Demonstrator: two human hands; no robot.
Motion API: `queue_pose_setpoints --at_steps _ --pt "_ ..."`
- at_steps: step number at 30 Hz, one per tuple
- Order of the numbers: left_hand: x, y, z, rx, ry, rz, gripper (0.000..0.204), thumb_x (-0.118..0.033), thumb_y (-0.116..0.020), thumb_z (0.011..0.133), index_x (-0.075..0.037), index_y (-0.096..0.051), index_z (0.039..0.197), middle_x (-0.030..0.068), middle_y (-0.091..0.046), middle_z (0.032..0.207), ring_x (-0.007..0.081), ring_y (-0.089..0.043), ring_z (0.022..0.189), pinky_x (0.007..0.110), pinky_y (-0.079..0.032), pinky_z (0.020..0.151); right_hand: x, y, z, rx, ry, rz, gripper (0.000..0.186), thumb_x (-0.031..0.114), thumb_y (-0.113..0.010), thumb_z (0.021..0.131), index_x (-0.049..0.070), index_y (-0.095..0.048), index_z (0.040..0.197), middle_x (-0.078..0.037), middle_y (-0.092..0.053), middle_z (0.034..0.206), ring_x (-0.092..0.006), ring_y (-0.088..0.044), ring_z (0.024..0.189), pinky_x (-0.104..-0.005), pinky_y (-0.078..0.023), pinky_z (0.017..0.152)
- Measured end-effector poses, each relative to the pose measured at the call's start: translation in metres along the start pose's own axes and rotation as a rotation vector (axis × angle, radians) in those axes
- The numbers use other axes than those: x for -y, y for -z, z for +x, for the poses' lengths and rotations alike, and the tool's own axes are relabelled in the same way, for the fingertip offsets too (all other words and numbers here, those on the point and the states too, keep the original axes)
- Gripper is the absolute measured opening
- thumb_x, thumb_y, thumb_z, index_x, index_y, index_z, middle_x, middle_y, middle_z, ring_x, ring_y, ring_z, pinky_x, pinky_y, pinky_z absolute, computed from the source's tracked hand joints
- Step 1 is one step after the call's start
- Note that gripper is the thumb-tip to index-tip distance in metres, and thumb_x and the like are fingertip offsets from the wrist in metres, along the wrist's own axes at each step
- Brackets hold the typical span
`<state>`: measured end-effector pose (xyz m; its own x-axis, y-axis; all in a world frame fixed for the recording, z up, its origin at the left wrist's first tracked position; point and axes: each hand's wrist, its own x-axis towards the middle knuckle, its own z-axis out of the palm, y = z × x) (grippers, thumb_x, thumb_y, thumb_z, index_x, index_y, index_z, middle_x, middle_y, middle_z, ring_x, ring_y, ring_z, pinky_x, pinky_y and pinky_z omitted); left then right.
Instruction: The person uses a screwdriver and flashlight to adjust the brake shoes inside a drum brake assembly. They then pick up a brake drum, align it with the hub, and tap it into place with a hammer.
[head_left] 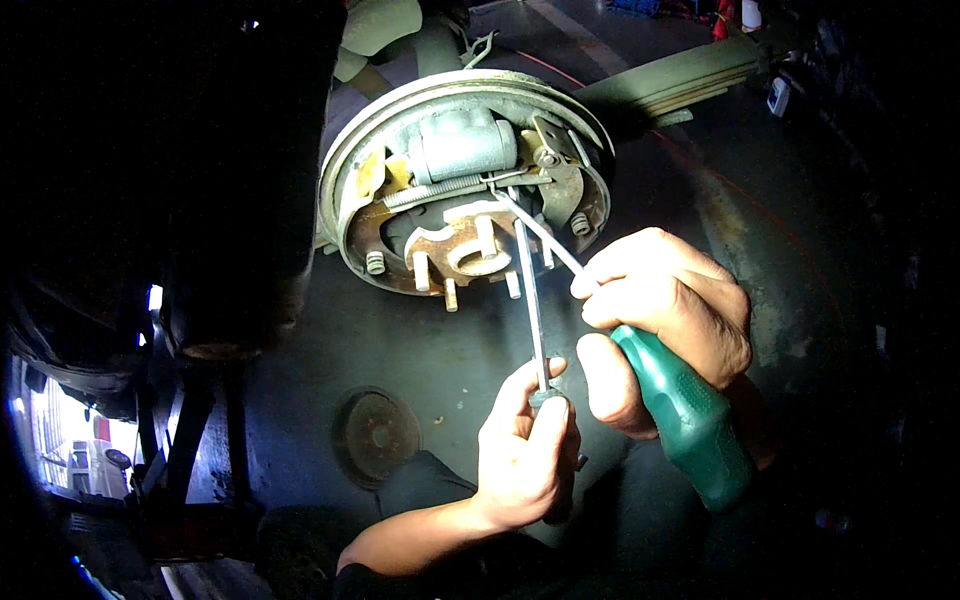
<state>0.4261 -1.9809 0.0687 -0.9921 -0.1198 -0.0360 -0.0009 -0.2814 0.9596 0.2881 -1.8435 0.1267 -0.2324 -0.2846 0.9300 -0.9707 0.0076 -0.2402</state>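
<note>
Ahead of me is an exposed drum brake (465, 90), with a grey wheel cylinder (465, 150) at its top and a coil spring (435, 190) stretched below that. My left hand (528, 455) is closed around a screwdriver (531, 310); its long shaft points up past the hub (435, 245), with the tip near the spring's right end. My right hand (670, 300) grips a green-handled tool (690, 420) with a slim metal shaft. That shaft slants up and left, meeting the spring's hooked end; whether its tip is hooked I cannot tell.
Several wheel studs (486, 236) stick out from the hub. On the floor below lies a round rusty drum (378, 437). Dark vehicle parts (215, 330) fill the left side. A long leaf spring (680, 85) reaches back right, near a white bottle (778, 96).
</note>
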Motion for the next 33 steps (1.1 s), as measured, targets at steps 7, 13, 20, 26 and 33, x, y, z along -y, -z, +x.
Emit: queue_pose_setpoints --at_steps 7,13,20,26,33 --pt "0.006 0.008 0.005 0.053 -0.181 0.088 0.042 -0.005 -0.052 0.103 0.004 -0.042 0.143 0.002 -0.059 0.086 0.0044 -0.051 0.065 0.02 -0.042 0.058 0.003 -0.011 -0.011 -0.018 -0.065 0.034 0.021 0.011 -0.073 0.071 0.002 -0.067 0.088 -0.01 -0.061 0.079 -0.0257 -0.065 0.074 -0.036 -0.055 0.064" --pt "0.008 0.011 0.003 0.031 -0.141 0.06 0.044 -0.003 -0.053 0.102 0.008 -0.043 0.143 0.0102 -0.063 0.114 0.0099 -0.059 0.098 0.023 -0.048 0.087 0.01 -0.026 -0.037 -0.024 0.045 -0.078 0.015 0.013 -0.071 0.08 0.003 -0.062 0.086 -0.006 -0.061 0.071 -0.0264 -0.067 0.076 -0.0361 -0.058 0.069" --pt "0.01 0.022 0.004 0.065 -0.139 0.137 0.045 -0.003 -0.055 0.1 0.008 -0.044 0.143 0.0088 -0.062 0.112 0.0094 -0.056 0.093 0.023 -0.046 0.084 0.01 -0.011 -0.012 -0.036 -0.073 0.022 0.017 0.011 -0.071 0.071 0.002 -0.065 0.084 -0.011 -0.06 0.074 -0.0259 -0.064 0.069 -0.0336 -0.053 0.062" --pt "0.006 0.023 0.009 0.135 -0.275 0.276 0.045 -0.002 -0.052 0.102 0.01 -0.041 0.144 0.0103 -0.062 0.115 0.0106 -0.058 0.099 0.025 -0.047 0.09 0.002 -0.017 -0.014 -0.055 -0.027 0.004 0.016 0.012 -0.072 0.072 0.002 -0.063 0.081 -0.009 -0.06 0.074 -0.0265 -0.065 0.071 -0.0347 -0.055 0.063" --pt "0.008 0.018 0.002 0.012 -0.078 0.122 0.046 -0.001 -0.051 0.102 0.007 -0.04 0.146 0.0019 -0.059 0.091 0.0049 -0.052 0.076 0.019 -0.043 0.071 0.005 -0.009 -0.015 -0.018 -0.095 0.039 0.014 0.01 -0.07 0.07 0.002 -0.063 0.079 -0.01 -0.06 0.072 -0.0246 -0.065 0.071 -0.0329 -0.054 0.063"
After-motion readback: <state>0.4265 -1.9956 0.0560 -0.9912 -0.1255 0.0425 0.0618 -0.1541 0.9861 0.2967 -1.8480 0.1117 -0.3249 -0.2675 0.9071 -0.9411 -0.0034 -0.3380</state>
